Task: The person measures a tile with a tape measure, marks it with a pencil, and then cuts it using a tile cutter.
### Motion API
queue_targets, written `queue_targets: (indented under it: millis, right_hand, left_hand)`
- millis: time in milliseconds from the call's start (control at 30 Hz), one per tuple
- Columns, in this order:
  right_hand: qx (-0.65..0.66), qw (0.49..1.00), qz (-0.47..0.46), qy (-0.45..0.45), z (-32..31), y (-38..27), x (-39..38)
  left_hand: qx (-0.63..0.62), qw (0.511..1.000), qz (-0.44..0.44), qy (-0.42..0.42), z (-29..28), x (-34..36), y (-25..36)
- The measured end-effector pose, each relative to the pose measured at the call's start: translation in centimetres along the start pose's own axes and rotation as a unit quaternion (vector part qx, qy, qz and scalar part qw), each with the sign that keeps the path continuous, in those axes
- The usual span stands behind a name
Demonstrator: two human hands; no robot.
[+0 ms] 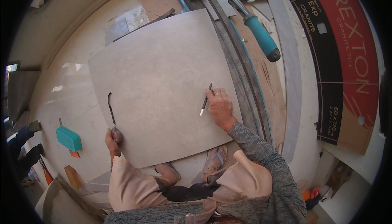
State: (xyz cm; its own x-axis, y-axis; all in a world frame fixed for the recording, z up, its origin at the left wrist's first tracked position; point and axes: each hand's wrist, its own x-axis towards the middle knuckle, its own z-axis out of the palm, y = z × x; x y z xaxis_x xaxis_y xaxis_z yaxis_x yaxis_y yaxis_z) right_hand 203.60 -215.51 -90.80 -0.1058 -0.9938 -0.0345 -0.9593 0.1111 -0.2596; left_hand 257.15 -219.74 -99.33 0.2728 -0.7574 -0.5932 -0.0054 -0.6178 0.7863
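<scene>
A large grey tile point(163, 81) lies flat in front of me, its right side on a tile cutter point(245, 85) with a teal handle point(261, 36). At the tile's near left edge, my left hand point(112, 142) is closed round a small tape measure point(116, 135). A black wrist strap point(110, 105) trails from it onto the tile. Over the right part of the tile, my right hand point(221, 108) pinches a dark pen with a pale end point(206, 100) between thumb and fingers. The pen slants, its pale end toward me; whether it touches the tile I cannot tell.
A red and black tile carton point(347, 64) stands at the right. Narrow grey tile strips point(288, 81) lie beside the cutter. On the left floor are a teal box-shaped thing point(68, 138) and a wooden block point(72, 177). Another person's legs point(24, 148) show at the far left.
</scene>
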Motion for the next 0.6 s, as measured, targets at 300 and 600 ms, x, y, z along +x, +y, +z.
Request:
queue_targets:
  millis: [300, 600]
  right_hand:
    - [0.222, 0.962, 0.083, 0.138, -10.8, 5.6, 5.0]
    - [0.190, 0.972, 0.069, 0.123, -2.6, 24.8, 16.0]
  left_hand:
    - [0.113, 0.990, 0.037, 0.078, 0.8, -2.0, 0.4]
    - [0.189, 0.976, 0.048, 0.094, 3.9, -3.5, 3.4]
